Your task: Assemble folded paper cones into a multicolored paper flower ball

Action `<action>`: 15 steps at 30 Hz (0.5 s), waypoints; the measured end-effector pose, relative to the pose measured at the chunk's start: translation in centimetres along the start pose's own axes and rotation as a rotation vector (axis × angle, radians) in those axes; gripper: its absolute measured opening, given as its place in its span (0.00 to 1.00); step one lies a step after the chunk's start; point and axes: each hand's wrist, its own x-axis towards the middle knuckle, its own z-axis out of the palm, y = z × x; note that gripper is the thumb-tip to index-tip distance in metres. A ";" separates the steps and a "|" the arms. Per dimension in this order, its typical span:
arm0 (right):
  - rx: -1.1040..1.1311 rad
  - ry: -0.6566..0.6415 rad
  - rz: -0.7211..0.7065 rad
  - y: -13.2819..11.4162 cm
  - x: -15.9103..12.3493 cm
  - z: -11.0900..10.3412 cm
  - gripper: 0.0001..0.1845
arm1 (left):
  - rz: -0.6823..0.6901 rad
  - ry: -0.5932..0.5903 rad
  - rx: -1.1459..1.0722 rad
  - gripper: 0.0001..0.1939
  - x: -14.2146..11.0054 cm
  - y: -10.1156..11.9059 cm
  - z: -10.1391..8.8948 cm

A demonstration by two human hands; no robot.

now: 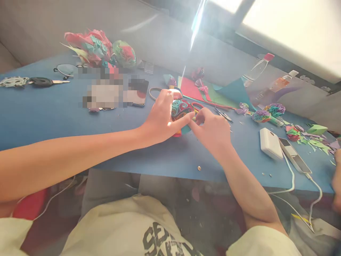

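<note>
My left hand (162, 117) curls round a rolled paper flower (180, 109) of red, teal and pink spirals, thumb stretched under it toward the right. My right hand (211, 129) pinches the flower's lower right edge with its fingertips closed; what lies between those fingertips is hidden. Both hands hover just above the blue table (53, 113) near its middle. Red-handled scissors (198, 106) lie right behind the flower.
Paper flower bouquet (98, 48) at the back left, glasses (66, 69), car key (42, 82), phone (140, 92). Coloured paper sheets (213, 92), two bottles (257, 71), small paper flowers (269, 113), white power bank (270, 143) with cable, and scraps at right. Another person's hand (337, 181) at the right edge.
</note>
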 end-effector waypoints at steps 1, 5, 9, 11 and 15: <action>0.024 -0.037 -0.015 0.2 0.1 -0.2 0.24 | -0.010 -0.003 -0.001 0.21 0.1 0.1 -0.1; 0.256 -0.142 -0.044 0.8 0.8 -1.0 0.25 | -0.035 -0.016 -0.031 0.20 0.7 -0.2 -0.6; 0.499 -0.259 -0.008 1.0 1.4 -1.6 0.17 | -0.074 -0.030 -0.074 0.18 1.4 -0.8 -0.9; 0.564 -0.297 -0.013 1.2 1.5 -1.5 0.14 | -0.084 -0.019 -0.057 0.18 1.6 -1.0 -0.9; 0.658 -0.356 -0.068 1.9 1.6 -1.1 0.11 | -0.081 -0.010 -0.021 0.17 1.8 -1.1 -1.1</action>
